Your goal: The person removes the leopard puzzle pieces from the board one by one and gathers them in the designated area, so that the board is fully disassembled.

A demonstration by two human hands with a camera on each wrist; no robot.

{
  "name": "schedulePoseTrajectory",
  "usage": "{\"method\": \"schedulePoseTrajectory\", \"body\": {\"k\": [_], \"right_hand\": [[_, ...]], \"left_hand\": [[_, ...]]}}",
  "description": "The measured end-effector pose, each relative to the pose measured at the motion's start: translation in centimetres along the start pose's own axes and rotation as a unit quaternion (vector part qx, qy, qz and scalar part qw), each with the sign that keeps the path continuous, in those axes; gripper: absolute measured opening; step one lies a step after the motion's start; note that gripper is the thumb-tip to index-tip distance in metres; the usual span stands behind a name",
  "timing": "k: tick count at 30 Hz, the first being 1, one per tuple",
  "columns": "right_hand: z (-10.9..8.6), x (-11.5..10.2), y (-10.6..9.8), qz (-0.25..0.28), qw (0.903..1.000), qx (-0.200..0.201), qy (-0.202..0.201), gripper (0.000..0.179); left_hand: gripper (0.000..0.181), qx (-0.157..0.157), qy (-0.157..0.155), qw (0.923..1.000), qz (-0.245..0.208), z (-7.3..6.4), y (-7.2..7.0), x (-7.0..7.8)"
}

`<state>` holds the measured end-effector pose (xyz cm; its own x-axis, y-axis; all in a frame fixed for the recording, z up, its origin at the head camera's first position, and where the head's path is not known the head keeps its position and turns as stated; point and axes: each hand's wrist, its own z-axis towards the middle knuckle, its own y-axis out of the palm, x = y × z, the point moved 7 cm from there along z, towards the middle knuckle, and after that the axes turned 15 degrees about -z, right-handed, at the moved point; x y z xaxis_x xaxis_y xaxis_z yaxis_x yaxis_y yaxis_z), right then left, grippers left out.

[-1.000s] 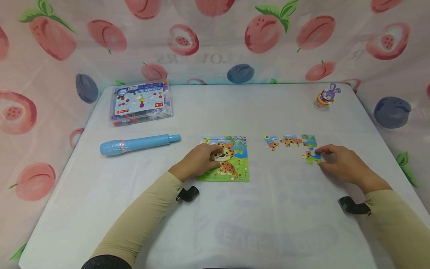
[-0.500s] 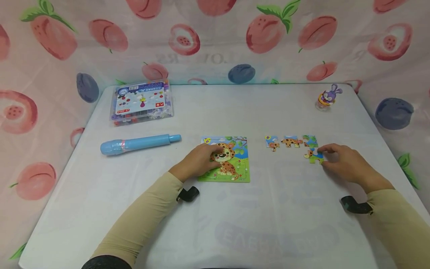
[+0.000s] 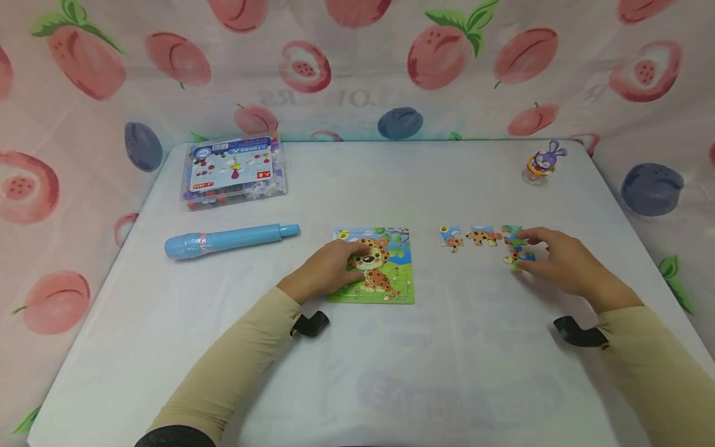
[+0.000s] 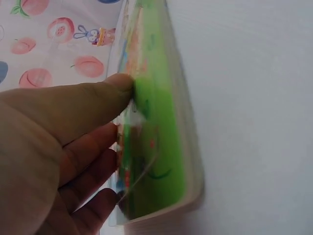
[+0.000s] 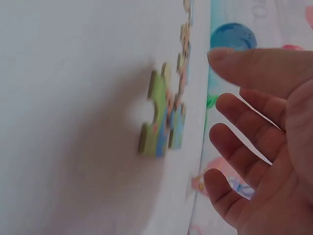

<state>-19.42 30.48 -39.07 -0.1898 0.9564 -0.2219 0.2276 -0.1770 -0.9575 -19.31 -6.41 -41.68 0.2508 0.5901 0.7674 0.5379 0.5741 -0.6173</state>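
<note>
A square leopard puzzle lies mid-table, green at its near side and blue at the top. My left hand rests on its left part, thumb and fingertips touching the printed face; the left wrist view shows the thumb on the surface. Off to the right are several loose jigsaw pieces: a corner piece with a small animal, a spotted one, a leafy one and a green-blue one below it. My right hand hovers over the last two, fingers apart and holding nothing, as the right wrist view shows.
A clear plastic box with a printed label stands at the back left. Before it lies a light blue microphone-shaped tube. A purple rabbit figure is at the back right. Fruit-printed cloth surrounds the white table.
My right hand has come away from the edge of the green-blue piece and moved left and up over the pieces. The left hand stays on the leopard puzzle.
</note>
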Motion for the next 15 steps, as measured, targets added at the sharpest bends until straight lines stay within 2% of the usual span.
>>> {"method": "schedulePoseTrajectory", "body": {"k": [7, 12, 15], "right_hand": [[1.1, -2.8, 0.2, 0.014, 0.9995, -0.008, -0.026, 0.06], [1.8, -5.6, 0.6, 0.038, 0.9969, 0.006, -0.069, 0.057], [2.3, -7.4, 1.1, 0.046, 0.9948, 0.007, -0.09, 0.056]], "left_hand": [[0.058, -0.006, -0.005, 1.0, 0.005, -0.3, -0.2, 0.2], [0.062, -0.004, -0.029, 0.9995, 0.016, -0.7, -0.5, -0.1], [0.062, -0.004, -0.032, 0.9992, 0.023, -0.8, -0.6, -0.2]]}}
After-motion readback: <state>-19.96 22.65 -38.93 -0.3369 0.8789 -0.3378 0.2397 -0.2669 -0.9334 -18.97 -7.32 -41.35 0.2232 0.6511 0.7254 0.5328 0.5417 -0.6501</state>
